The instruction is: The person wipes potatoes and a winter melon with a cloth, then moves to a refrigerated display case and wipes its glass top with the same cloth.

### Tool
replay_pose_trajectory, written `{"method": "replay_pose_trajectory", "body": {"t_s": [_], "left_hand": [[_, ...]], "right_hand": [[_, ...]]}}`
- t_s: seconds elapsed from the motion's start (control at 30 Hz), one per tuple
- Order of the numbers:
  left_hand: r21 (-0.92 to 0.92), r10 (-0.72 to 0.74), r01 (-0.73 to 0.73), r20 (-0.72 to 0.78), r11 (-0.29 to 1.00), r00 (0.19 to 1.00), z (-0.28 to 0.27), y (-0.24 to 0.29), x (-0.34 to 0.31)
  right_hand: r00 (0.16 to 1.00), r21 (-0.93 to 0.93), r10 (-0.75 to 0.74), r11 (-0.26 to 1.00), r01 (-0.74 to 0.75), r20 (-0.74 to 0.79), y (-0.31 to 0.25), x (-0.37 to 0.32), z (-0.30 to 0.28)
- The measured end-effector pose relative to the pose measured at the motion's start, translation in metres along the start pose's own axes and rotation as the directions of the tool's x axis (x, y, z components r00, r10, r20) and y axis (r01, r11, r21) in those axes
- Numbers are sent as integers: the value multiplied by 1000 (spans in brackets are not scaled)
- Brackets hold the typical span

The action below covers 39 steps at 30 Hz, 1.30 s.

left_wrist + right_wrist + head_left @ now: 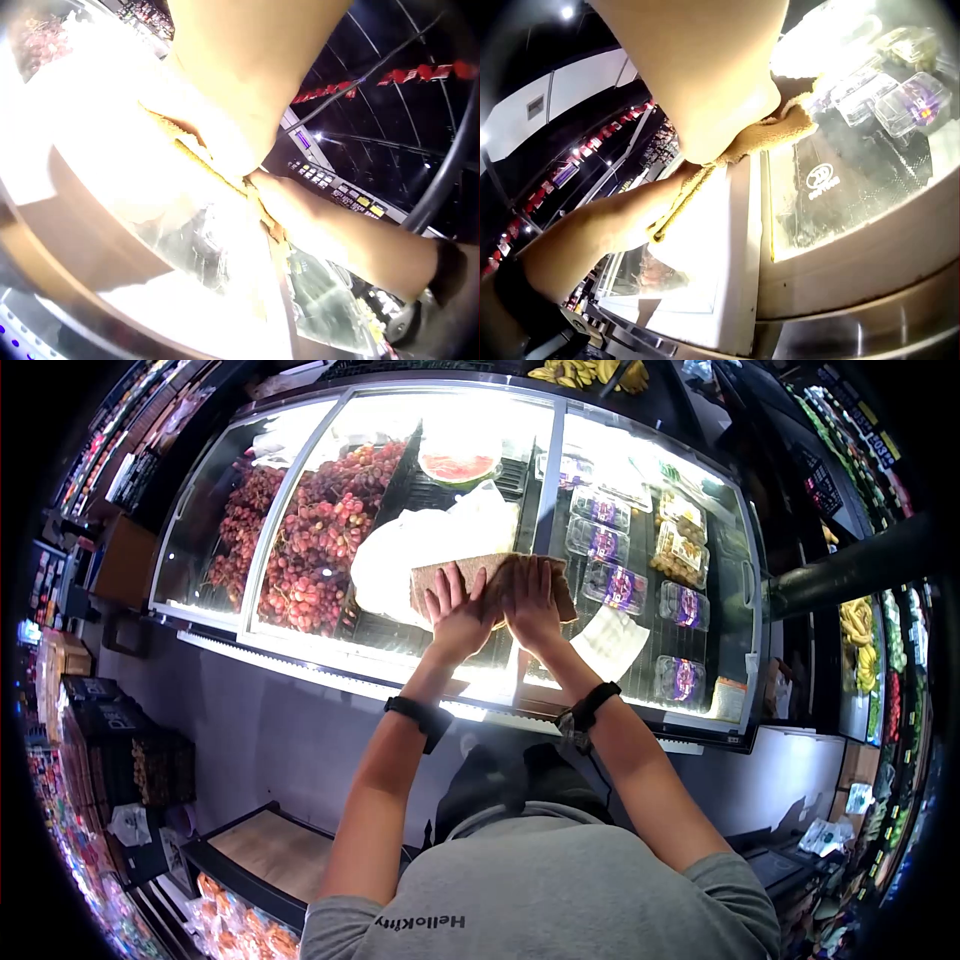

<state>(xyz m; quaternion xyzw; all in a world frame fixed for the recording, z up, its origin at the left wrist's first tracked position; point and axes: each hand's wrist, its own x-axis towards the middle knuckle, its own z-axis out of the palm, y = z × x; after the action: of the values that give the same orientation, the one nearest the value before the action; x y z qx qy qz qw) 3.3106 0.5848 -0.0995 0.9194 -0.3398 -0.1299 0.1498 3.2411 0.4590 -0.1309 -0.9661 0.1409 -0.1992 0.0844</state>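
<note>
A folded brown towel [425, 584] lies on the sliding glass top of a lit display case [345, 654]. My left hand [460, 612] rests on it with straight, spread fingers. Right beside it, my right hand [530, 600] presses flat on the towel's right part. In the right wrist view the towel [769, 137] bunches into a thick fold under the hands, near a seam in the glass. Strong glare washes out much of the left wrist view, where only the towel's edge [225, 178] shows.
Under the glass are red grapes [325, 530], a cut watermelon [458, 463], a white bag [392, 565] and clear fruit boxes [612, 582]. A metal frame bar [549, 480] divides the top. A dark post [850, 575] stands at the right.
</note>
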Motion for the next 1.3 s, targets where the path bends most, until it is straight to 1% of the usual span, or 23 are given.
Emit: {"method": "replay_pose_trajectory", "body": {"t_s": [0.13, 0.2, 0.23, 0.27, 0.33, 0.47, 0.53, 0.6, 0.67, 0.8, 0.87, 0.9, 0.93, 0.97, 1.0, 1.03, 1.07, 1.13, 1.17, 1.2, 1.23, 1.27, 1.3], "left_hand": [[49, 62, -62, -7, 997, 998, -7, -6, 33], [68, 70, -70, 3, 995, 998, -12, -8, 49], [63, 66, -68, 37, 996, 997, -14, -9, 59], [58, 61, -65, 69, 996, 996, -21, -9, 69], [41, 31, -35, 110, 999, 993, -34, -6, 89], [93, 5, -26, 225, 995, 974, -55, 1, 136], [121, 5, -32, 216, 992, 976, -53, -6, 170], [153, 10, -43, 209, 987, 978, -61, -6, 201], [195, 33, -88, 267, 977, 963, -71, -6, 232], [185, 62, -111, 252, 976, 966, -80, -11, 278], [185, 75, -118, 222, 976, 972, -80, -13, 291], [161, 89, -121, 198, 980, 976, -82, -12, 294], [136, 101, -125, 171, 983, 980, -91, -6, 292], [100, 68, -85, 161, 991, 985, -98, 2, 288], [114, 84, -96, 105, 989, 991, -87, -6, 294], [122, 93, -108, 120, 987, 988, -90, -6, 295], [124, 105, -122, 136, 985, 985, -93, -4, 293], [97, 124, -135, 118, 986, 985, -92, -6, 295], [93, 149, -157, 86, 983, 985, -87, -10, 296], [87, 178, -182, 55, 979, 983, -83, -12, 297], [84, 209, -212, 45, 974, 977, -78, -16, 296], [70, 237, -240, 39, 968, 971, -71, -21, 295], [32, 292, -293, 35, 956, 956, -66, -26, 293]], "right_hand": [[1000, -125, -27, 992, 26, -4, 12, 25, 5], [993, -19, 28, 999, -26, 115, 22, 42, 8], [953, -73, 62, 996, -42, 298, 29, 54, 8], [953, -71, 56, 997, -37, 296, 31, 67, 2], [851, -26, 156, 986, -166, 501, 31, 97, -13], [780, -60, 196, 978, -199, 594, 48, 160, -11], [783, -52, 214, 972, -228, 584, 56, 183, -2], [813, -106, 212, 977, -184, 542, 63, 208, 9], [821, -106, 192, 981, -160, 538, 73, 232, 21], [845, -12, 202, 974, -226, 494, 83, 276, 46], [827, -34, 223, 970, -240, 516, 89, 295, 54], [878, -93, 212, 977, -191, 430, 89, 298, 62], [878, -89, 210, 978, -191, 429, 86, 303, 56], [846, -129, 197, 980, -153, 496, 84, 312, 46], [810, -166, 186, 980, -111, 555, 80, 321, 38], [912, -175, 193, 975, -136, 363, 88, 318, 68], [974, -54, 127, 991, -119, 188, 81, 312, 52], [994, -102, 57, 993, -66, -89, 87, 297, 74], [993, -125, 60, 990, -72, -97, 81, 300, 61], [965, -127, 165, 982, -141, 205, 72, 305, 42], [835, -148, 262, 965, -216, 484, 63, 306, 25], [836, -174, 285, 958, -229, 469, 59, 299, 20], [839, -135, 325, 946, -296, 436, 56, 287, 22]]}}
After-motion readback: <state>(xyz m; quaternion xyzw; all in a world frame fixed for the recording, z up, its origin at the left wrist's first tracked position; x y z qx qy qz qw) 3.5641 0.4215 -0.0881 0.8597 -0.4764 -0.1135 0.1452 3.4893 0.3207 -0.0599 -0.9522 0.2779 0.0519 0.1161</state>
